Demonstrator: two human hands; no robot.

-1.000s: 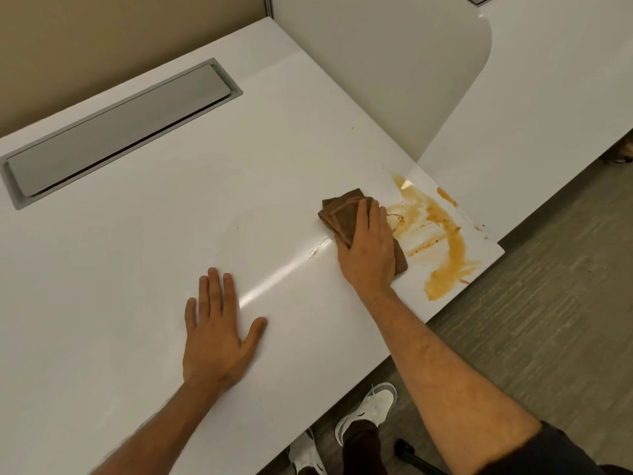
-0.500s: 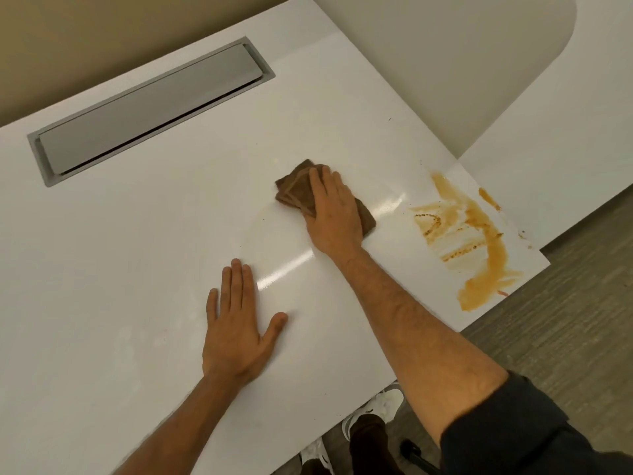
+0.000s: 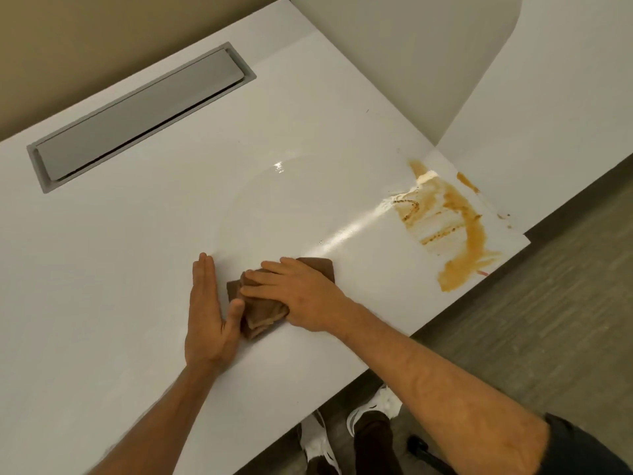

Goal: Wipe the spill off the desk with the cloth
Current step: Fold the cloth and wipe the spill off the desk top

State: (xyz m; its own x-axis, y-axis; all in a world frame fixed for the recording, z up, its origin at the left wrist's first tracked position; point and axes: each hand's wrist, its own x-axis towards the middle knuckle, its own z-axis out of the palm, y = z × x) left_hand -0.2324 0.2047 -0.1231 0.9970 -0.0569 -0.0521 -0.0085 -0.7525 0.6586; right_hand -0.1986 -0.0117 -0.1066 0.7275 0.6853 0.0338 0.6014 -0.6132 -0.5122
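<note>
Pressing cloth (image 3: 263,315) — right grip (image 3: 301,296) spread flat | left grip (image 3: 205,317) extended, thumb at cloth

Two hands (image 3: 205,317) (image 3: 305,296); one cloth (image 3: 263,317); one spill (image 3: 469,234); one desk (image 3: 137,234); two shoes (image 3: 315,442) (image 3: 387,402).

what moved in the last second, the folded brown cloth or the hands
The right hand slid the folded brown cloth away from the orange-brown spill, across the white desk, to beside the left hand, whose thumb now touches it. Unchanged: the spill smeared at the desk's right corner, the left hand open on the desk.
</note>
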